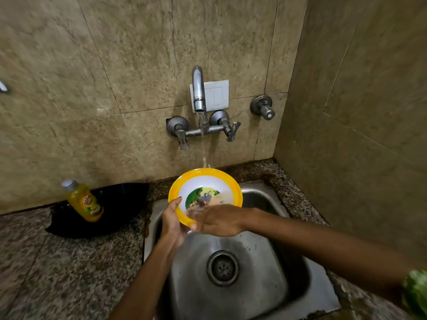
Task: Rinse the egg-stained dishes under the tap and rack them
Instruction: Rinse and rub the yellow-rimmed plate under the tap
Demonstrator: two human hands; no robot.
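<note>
A steel sink fills the lower middle, its drain below your hands. Above the sink, a wall tap runs water onto a yellow-rimmed cartoon bowl, tilted over the sink. Your left hand grips the bowl's rim; your right hand lies flat-fingered inside it. Left of the sink stands a yellow dish-soap bottle.
</note>
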